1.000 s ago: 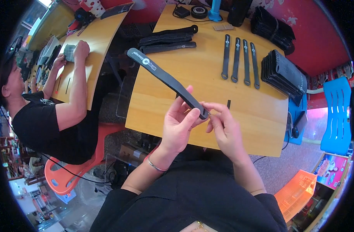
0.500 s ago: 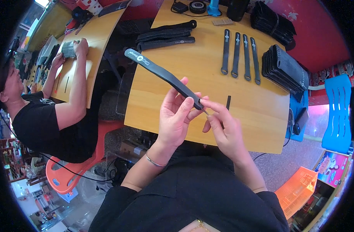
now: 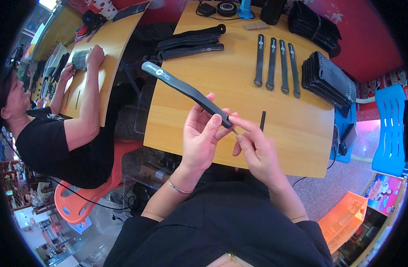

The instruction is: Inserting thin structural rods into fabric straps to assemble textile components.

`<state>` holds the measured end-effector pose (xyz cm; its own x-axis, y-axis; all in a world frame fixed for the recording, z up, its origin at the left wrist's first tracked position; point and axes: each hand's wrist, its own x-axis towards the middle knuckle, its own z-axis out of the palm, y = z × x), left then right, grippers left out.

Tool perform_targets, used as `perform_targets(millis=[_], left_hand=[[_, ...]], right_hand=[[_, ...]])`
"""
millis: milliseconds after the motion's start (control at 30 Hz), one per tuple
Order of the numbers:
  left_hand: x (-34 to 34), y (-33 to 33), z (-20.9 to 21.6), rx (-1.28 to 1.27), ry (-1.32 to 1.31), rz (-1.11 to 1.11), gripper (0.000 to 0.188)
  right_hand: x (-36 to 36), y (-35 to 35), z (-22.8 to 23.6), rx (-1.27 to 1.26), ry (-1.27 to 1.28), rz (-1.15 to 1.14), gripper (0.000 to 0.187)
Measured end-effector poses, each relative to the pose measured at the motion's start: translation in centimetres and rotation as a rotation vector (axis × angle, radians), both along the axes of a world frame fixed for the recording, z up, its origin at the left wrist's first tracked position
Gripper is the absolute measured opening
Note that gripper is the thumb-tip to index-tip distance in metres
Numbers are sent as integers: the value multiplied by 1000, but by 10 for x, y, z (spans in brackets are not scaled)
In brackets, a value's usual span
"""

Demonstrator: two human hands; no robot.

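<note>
My left hand (image 3: 200,141) is closed on a long dark strap (image 3: 182,86) with white print, pinching it close to its lower end. The strap's free end points up and to the far left, above the table. At the lower end my right hand (image 3: 259,153) is closed, its thumb and forefinger at a thin metal piece (image 3: 234,131) that meets the strap. Most of that piece is hidden by my fingers, so its kind cannot be told. A short black strip (image 3: 263,120) lies on the table just beyond my right hand.
On the wooden table (image 3: 195,71) several similar straps (image 3: 271,64) lie in a row. Bundled straps (image 3: 190,42) are at the back left, folded dark stacks (image 3: 326,78) at the right. A person (image 3: 52,129) handles a grey bundle (image 3: 80,59) at another table on the left.
The strap and both my hands have shifted only slightly, with the strap's free end a little lower and further left. My grip is the same. The other person's bundle has tilted down.
</note>
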<state>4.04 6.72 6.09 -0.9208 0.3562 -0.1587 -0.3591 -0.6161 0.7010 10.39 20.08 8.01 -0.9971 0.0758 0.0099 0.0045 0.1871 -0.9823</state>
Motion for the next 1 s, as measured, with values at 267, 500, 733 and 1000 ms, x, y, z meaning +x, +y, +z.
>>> perform_targets(millis=[267,500,733,1000], left_hand=[[2,0,-2,-59,66,-11,43],[1,-2,-3,-71,37,-17,45],[1,-5,-6,-73,43,-6,44],[0,-5,-11,-153,88,-7,39]], right_hand=[[1,-1,3,15,-6,-25,36],[-1,-3,-8,43,21,-44,37],[-4,-8,-21,-107,-22,-37,31],[-8,-14,-25,-92,64,-121,30]])
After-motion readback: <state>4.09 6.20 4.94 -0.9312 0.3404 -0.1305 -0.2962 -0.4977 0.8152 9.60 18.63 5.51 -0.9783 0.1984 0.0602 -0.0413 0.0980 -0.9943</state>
